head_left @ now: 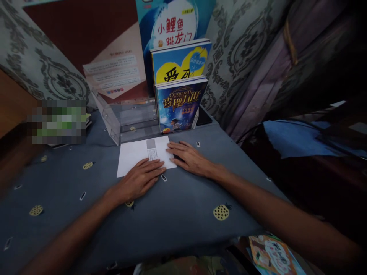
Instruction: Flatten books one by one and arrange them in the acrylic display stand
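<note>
A white sheet of paper with a grey block and small print lies on the table in front of a clear book stand. My left hand rests on its lower edge, palm down with fingers stretched out. On the sheet's right edge lies my right hand, its fingers spread and touching the paper. Neither hand grips anything. Just behind the sheet, a blue book stands upright in the rack, in front of a blue-and-yellow book. Whether the paper is a single sheet or several cannot be told.
A tall teal book and a dark red book stand at the back. A blurred-out stack sits at the left. A dark flat object lies right of the rack. The grey tablecloth ends at the right, with an orange book below.
</note>
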`<state>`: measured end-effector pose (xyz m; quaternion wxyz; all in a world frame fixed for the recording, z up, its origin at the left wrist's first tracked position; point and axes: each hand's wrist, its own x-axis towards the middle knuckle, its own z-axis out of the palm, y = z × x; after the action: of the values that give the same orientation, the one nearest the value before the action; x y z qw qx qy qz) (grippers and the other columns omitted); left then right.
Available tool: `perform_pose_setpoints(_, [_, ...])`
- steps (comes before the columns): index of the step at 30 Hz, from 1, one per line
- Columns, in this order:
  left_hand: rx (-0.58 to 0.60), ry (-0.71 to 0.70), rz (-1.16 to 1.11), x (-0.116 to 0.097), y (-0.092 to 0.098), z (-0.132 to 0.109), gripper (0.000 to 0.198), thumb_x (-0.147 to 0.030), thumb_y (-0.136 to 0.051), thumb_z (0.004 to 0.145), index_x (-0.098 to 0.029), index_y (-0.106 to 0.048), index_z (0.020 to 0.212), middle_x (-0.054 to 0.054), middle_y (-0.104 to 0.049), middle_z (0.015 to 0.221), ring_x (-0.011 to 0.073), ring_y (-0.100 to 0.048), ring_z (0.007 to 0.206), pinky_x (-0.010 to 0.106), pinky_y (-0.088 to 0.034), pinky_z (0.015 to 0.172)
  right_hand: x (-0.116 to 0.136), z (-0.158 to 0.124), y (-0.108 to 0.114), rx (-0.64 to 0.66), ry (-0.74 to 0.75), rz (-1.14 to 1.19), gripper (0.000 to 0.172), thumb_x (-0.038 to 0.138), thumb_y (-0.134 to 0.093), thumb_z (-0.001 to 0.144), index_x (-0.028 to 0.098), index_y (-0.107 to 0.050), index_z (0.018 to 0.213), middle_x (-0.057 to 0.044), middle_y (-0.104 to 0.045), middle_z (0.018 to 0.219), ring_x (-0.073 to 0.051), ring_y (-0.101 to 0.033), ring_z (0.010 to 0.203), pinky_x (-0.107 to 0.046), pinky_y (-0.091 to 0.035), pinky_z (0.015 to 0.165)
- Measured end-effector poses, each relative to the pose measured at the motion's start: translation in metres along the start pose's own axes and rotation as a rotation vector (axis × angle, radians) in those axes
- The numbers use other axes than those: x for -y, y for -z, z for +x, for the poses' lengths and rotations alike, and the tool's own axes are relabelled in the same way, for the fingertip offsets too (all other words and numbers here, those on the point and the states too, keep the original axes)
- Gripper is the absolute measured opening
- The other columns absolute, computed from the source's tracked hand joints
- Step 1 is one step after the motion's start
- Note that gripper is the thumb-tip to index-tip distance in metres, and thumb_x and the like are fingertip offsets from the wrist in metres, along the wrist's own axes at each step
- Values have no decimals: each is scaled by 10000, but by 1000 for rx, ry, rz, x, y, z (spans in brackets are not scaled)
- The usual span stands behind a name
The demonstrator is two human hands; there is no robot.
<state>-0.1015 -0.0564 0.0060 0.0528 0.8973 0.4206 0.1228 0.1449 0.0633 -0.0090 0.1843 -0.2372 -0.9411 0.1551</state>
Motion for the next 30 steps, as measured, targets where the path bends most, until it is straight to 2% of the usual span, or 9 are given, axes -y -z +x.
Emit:
perform_pose_setpoints(6, [-2,12,23,-5,-1,2,431,-309,-360,1064,-262,-489,1473,67,-522,1524,202,-447,1442,511,-360,1200,0,1,-1,0,11,-24,415,329,-458,1021,167,-592,1379,-172,-556,1479,-288,-480,1418,-592,-348,1186])
perform_pose_setpoints(10, [2,28,27,-6,0,-5,443,-297,-370,1060,-271,-463,1492,71,-521,1524,209,-445,1443,520,-355,1200,4,2,-4,10,50,13,440,325,-464,1012,159,-570,1405,-172,-543,1491,-289,-465,1430,-570,-369,1187])
perform_pose_setpoints(16, [-4,31,18,5,6,-18,436,-298,-368,1060,-286,-478,1482,60,-531,1515,203,-464,1430,518,-370,1193,17,13,-9,34,61,6,447,321,-460,1015,173,-552,1427,-160,-525,1511,-285,-442,1446,-560,-355,1200])
perform_pose_setpoints(24, [-14,29,25,8,8,-18,406,-322,-379,1061,-256,-529,1433,56,-562,1490,203,-491,1409,515,-392,1176,35,21,-11,84,29,-34,453,268,-386,1028,109,-545,1421,-204,-524,1498,-309,-437,1446,-585,-349,1197])
perform_pose_setpoints(27, [-32,39,50,8,6,-18,398,-315,-387,1057,-247,-552,1412,73,-588,1462,205,-519,1384,514,-393,1174,49,19,-22,95,73,-7,474,269,-342,1043,128,-491,1470,-180,-517,1512,-276,-400,1472,-532,-354,1212])
perform_pose_setpoints(30, [-36,29,65,7,6,-18,406,-307,-378,1058,-237,-550,1419,86,-580,1469,207,-512,1390,508,-382,1183,57,14,-32,81,72,31,522,322,-328,1058,167,-365,1554,-161,-440,1575,-260,-334,1506,-518,-359,1217])
